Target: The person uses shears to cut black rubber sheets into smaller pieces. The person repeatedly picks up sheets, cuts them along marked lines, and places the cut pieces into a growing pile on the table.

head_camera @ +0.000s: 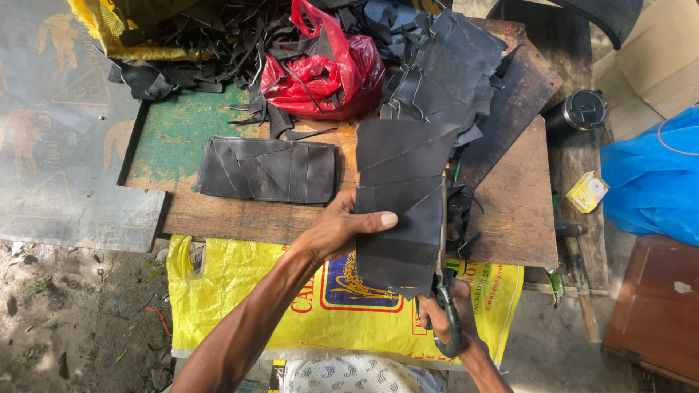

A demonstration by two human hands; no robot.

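1. I am holding a long strip of black leather [399, 204] in my left hand [336, 229]. My thumb is lying on its front side and my other fingers are behind it, so this hand is clamped on the strip. The strip is standing up from my grip, over the near edge of the wooden board [510, 218].
2. My right hand [445, 316] is closed around the handles of the scissors [444, 291], just below and right of my left hand. The blades are running up along the right edge of the strip.
3. Left of my left hand, a flat stack of cut black pieces [268, 169] is lying on the board.
4. Beyond the strip, a red plastic bag [328, 73] is sitting among a heap of black offcuts [437, 73].
5. Under both my hands, a yellow woven sack [233, 291] is hanging down from the board's near edge.
6. Far right of my grip, a small yellow box [587, 191] and a dark round container [580, 110] are resting on a wooden bench, beside a blue plastic sheet [652, 182].
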